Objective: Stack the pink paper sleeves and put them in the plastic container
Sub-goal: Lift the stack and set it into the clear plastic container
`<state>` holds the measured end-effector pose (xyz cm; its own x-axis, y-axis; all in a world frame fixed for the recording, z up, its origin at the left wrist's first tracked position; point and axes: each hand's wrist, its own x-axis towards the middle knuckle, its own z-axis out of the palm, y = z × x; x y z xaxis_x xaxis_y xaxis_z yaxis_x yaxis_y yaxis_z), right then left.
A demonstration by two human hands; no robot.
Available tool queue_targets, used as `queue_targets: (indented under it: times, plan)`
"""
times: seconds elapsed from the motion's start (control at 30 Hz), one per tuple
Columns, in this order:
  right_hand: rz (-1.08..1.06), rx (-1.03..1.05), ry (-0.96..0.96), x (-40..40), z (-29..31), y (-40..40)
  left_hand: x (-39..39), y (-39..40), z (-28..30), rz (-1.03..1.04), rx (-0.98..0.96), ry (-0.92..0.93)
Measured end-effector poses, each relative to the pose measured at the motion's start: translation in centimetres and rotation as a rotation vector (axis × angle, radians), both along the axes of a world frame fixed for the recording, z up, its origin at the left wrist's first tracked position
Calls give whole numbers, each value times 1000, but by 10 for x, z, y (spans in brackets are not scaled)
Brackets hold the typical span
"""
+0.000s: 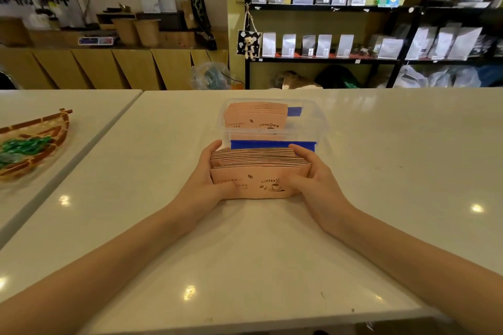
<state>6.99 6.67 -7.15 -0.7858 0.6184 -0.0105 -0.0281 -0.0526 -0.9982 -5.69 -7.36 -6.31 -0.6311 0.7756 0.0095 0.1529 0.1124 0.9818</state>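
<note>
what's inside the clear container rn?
Plastic container holds upright pink sleeves, with something blue behind them. Its floor and what the blue thing is cannot be seen.

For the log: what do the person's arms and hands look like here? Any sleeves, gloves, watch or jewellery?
Both forearms are bare right to the bottom edge of the picture, with no sleeve showing. The left hand and the right hand wear no gloves. No watch, bracelet or ring shows on either wrist or on the visible fingers. No marks or tape can be seen on them.
</note>
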Motion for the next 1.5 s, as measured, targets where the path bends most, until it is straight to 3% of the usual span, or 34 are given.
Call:
queue_targets:
  times: [0.23,0.57,0.77,0.97,1.13,1.27,1.5]
  plan:
    - [-9,57,-15,-10,5,-7,1,7,-1,-18,99,-110]
    - [63,117,-30,-4,2,-5,-1,0,0,2,70,-55]
    - [149,253,-101,2,6,8,-11,-8,4,-38,-25,158]
    - [269,520,-234,5,22,24,-24,-13,20,-82,-246,506]
    - [362,790,-343,2,41,34,-23,-10,41,-112,-377,654]
    - [373,989,-284,2,72,41,-28,-5,67,-122,-324,738]
    - [137,1211,-216,-17,116,71,-47,29,109,34,-155,1006]
